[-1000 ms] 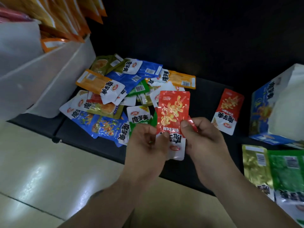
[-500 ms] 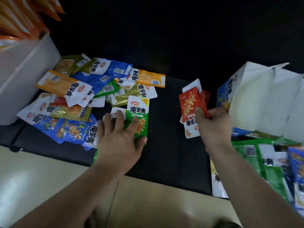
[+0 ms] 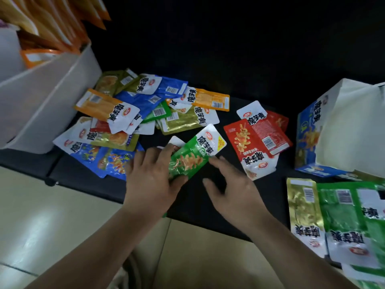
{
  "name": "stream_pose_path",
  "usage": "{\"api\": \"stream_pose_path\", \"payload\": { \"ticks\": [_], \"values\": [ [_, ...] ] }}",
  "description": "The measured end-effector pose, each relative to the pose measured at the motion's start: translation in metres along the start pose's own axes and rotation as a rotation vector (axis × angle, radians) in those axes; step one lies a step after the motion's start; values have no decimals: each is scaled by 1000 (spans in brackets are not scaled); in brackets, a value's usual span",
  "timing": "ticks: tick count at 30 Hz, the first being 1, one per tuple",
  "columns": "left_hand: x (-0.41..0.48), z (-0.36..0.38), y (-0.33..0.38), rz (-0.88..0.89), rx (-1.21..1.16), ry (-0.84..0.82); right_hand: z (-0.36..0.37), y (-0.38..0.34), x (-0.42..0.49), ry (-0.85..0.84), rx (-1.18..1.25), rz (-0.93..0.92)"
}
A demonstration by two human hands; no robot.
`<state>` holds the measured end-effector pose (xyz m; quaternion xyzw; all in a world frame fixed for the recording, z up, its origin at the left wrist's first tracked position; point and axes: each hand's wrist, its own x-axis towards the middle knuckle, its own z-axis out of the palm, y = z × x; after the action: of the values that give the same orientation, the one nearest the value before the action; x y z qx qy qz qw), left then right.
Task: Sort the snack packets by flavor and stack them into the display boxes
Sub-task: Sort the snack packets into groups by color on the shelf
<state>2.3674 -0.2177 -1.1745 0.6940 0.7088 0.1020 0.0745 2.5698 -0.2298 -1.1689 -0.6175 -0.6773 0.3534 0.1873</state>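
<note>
Left hand lifting a green packet off the black tabletop

The left hand (image 3: 152, 180) pinches a glossy, crinkled green packet (image 3: 191, 157) between thumb and fingers, tilted just above the matte black table (image 3: 187, 207). The right hand (image 3: 235, 192) is spread flat beside it and holds nothing. Flat rectangular foil sachets lie in a mixed heap (image 3: 135, 113) to the left (blue, orange, olive). Three red packets (image 3: 250, 142) overlap near a blue cardboard display box (image 3: 308, 138), and a plain white box (image 3: 41, 97) holds upright orange ones (image 3: 52, 21).

L hand (image 3: 152, 180) holds green packet (image 3: 192, 158); R hand (image 3: 235, 192) flat, fingers (image 3: 224, 166) spread.
</note>
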Motion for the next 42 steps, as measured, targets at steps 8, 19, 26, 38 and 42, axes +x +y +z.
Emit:
{"api": "stream_pose_path", "payload": {
  "ticks": [8,19,26,38,42],
  "values": [
    [24,-20,-2,-16,-512,-16,-6,-8,5,17,122,133],
    [3,-48,32,-326,-1230,-10,-19,-54,21,8,909,474],
    [-3,-48,37,-156,-1160,-318,-25,-46,26,120,1060,582],
    [-6,-54,24,-284,-1263,-324,-42,-22,20,-150,917,545],
    [-7,-57,24,-245,-1316,-333,-48,-15,20,-210,807,506]
  ]
}}
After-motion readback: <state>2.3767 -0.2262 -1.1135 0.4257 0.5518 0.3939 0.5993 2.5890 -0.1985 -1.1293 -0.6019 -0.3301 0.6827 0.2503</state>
